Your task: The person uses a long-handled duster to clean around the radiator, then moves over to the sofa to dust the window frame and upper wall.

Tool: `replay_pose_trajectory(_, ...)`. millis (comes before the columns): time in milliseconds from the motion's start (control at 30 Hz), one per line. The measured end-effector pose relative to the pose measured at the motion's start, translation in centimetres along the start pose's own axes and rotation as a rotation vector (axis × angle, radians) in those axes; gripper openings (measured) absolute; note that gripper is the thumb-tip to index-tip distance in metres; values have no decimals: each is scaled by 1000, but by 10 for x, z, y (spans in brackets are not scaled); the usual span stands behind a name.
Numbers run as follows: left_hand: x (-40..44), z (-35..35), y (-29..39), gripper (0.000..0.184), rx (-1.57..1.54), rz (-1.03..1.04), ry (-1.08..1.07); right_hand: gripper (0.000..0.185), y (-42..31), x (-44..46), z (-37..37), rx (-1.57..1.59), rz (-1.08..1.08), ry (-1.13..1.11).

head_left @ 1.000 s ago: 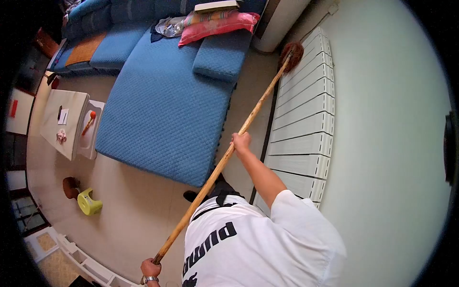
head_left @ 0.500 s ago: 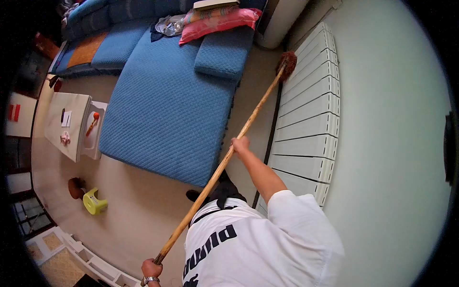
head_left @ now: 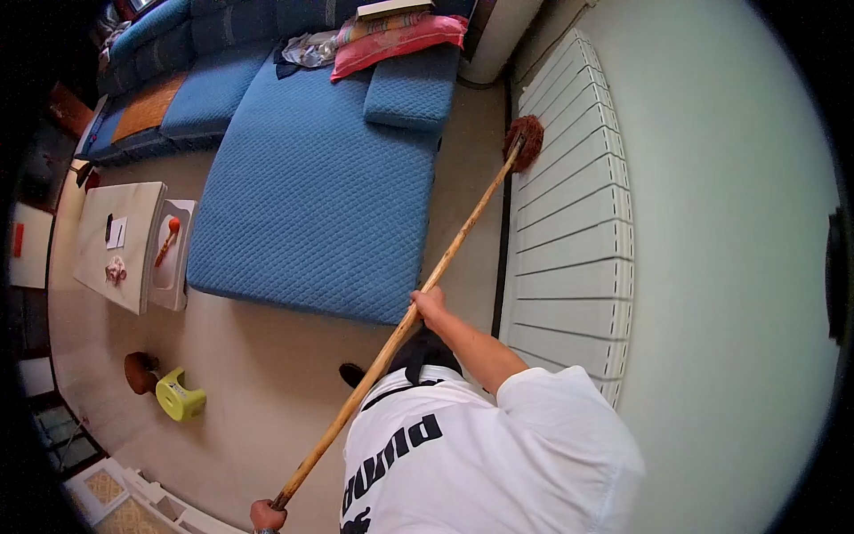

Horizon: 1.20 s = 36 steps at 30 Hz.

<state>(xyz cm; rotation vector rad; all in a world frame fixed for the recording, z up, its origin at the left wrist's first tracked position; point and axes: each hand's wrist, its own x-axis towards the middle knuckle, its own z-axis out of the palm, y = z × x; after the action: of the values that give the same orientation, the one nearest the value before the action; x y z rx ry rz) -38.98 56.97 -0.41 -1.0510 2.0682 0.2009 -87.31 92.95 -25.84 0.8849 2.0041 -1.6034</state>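
Observation:
A long wooden-handled mop runs slantwise across the head view from lower left to upper right. Its fuzzy reddish-brown mop head is against the ribbed face of the white radiator; whether it touches the floor I cannot tell. My right hand is wrapped round the middle of the handle, close to the front edge of the blue sofa. Down at the lower left, my left hand grips the handle's end, with its wrist partly cut off by the frame.
Left of the sofa stands a low table with small items on it. A green stool and a brown stool are on the floor. A pink pillow lies on the sofa. The wall borders the right side.
Both hands have drawn the mop back toward me and slightly left. Its head has slid nearer along the radiator. The view has shifted a little.

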Motion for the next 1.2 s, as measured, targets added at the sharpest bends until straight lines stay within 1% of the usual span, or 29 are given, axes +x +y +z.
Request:
replay_pose_trajectory(33,2,-6,-19,24,-21,30,-35,10,6,-21,6,3,32,-16)
replay_pose_trajectory(67,10,-4,-36,26,-49,63,-68,10,12,-45,12,0,19,-4)
replay_pose_trajectory(100,19,9,-60,27,6,5,-91,10,22,-66,18,55,41,-6)
replay_pose_trajectory(167,31,20,-105,27,2,12,-104,10,43,-102,30,114,64,2)
replay_pose_trajectory(200,20,10,-114,27,5,0,-124,10,58,-115,34,125,84,-11)
replay_pose_trajectory(233,11,0,-120,27,-55,-31,-181,10,74,-129,39,138,104,-26)
replay_pose_trajectory(267,14,10,-144,27,-54,-26,-176,10,93,-142,45,143,99,-24)
replay_pose_trajectory(300,22,25,-171,27,1,-15,-142,10,110,-147,51,132,152,-50)
replay_pose_trajectory(333,32,36,-185,27,54,-2,-109,10,115,-148,55,120,202,-74)
replay_pose_trajectory(367,29,30,-183,27,57,-66,-145,10,105,-163,52,93,243,-91)
replay_pose_trajectory(467,32,26,-185,28,-25,-67,-152,11,77,-187,55,166,169,-61)
replay_pose_trajectory(500,35,21,-182,28,-22,-67,-152,9,67,-187,57,194,166,-75)
replay_pose_trajectory(533,39,15,-173,28,-3,-35,-130,8,66,-179,60,265,98,-59)
replay_pose_trajectory(600,60,25,-164,28,17,2,-111,8,22,-182,56,287,32,-40)
replay_pose_trajectory(667,89,48,-150,22,3,25,82,10,-17,-165,44,230,-66,-33)
replay_pose_trajectory(700,97,57,-138,18,-48,59,126,10,-37,-155,35,212,-121,-36)
replay_pose_trajectory(733,95,52,-109,15,-98,92,169,10,-56,-144,25,195,-174,-39)
replay_pose_trajectory(800,89,32,-58,12,-68,236,257,10,-88,-105,12,172,-266,-7)
replay_pose_trajectory(867,90,26,-20,11,-151,244,282,9,-118,-68,-1,205,-282,4)
replay_pose_trajectory(933,77,4,18,11,-164,235,282,9,-147,-46,-12,302,-304,-34)
replay_pose_trajectory(967,73,-9,35,12,-185,230,287,9,-156,-29,-15,306,-294,-41)
replay_pose_trajectory(1033,65,-33,57,12,-166,222,285,9,-161,2,-15,195,-301,19)
replay_pose_trajectory(1133,54,-61,61,12,-111,219,277,10,-154,19,-8,195,-236,0)
replay_pose_trajectory(1200,55,-74,52,12,-70,227,273,10,-127,29,2,165,-194,-21)
